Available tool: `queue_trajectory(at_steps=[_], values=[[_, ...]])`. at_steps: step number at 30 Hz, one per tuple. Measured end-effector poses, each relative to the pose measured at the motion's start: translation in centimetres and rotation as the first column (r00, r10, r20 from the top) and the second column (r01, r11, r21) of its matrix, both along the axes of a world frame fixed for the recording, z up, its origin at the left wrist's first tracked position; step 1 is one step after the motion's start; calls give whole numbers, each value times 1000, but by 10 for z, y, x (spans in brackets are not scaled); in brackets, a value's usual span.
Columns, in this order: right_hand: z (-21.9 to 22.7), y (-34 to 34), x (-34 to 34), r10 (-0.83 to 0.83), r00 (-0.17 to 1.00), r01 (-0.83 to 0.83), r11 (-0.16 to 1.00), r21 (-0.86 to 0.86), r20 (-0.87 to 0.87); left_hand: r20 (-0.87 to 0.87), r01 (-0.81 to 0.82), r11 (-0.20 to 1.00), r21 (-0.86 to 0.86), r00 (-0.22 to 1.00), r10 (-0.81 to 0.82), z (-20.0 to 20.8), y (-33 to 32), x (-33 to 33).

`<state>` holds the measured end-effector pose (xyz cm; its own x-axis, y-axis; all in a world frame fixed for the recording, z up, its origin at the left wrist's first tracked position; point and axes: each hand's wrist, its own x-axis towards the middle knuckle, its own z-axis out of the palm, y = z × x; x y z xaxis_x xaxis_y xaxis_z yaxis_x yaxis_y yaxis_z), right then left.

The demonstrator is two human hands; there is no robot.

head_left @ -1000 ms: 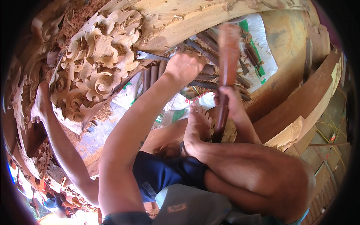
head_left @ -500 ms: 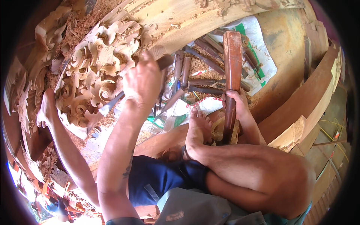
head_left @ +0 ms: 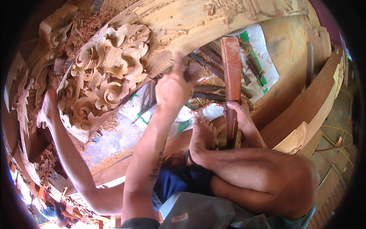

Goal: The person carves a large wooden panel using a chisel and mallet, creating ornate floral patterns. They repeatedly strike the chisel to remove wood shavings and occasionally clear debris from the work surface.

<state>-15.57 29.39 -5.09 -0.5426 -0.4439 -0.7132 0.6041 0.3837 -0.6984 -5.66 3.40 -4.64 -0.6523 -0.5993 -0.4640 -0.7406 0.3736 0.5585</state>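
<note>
My left hand (head_left: 173,91), blurred by motion, is over the tools on the white sheet. Its fingers are closed round the brown handle of a wood chisel (head_left: 193,71); the blade is not visible now. My right hand (head_left: 241,110) grips the lower shaft of a reddish-brown wooden mallet (head_left: 231,65), which stands upright with its thick head away from me. Left of my left hand lies a carved panel (head_left: 108,72) with curling leaf scrolls. Several chisels (head_left: 207,91) with dark handles lie partly covered by my left hand and the mallet.
A white plastic sheet (head_left: 270,70) with green stripes lies under the tools. A long curved timber (head_left: 183,32) runs along the far side, and another board (head_left: 305,110) bounds the right. Wood shavings (head_left: 85,26) are scattered about. My bare foot (head_left: 202,131) rests beside the mallet.
My left hand has moved right with the chisel, away from the carved panel to the tools. The chisel's blade has gone out of sight. The mallet has shifted slightly down in my right hand's grip.
</note>
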Motion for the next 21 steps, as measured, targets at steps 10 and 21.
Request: queue_trajectory(at_steps=[10, 21], values=[[34, -2, -19, -149, 840, -11, 957, -291, -521, -238, 277, 960, -40, 931, -278, -6, 53, 21], [113, -16, -59, 479, 285, -699, 696, 162, -830, -428, 445, 655, -611, 510, -746, 27, 27, 29]])
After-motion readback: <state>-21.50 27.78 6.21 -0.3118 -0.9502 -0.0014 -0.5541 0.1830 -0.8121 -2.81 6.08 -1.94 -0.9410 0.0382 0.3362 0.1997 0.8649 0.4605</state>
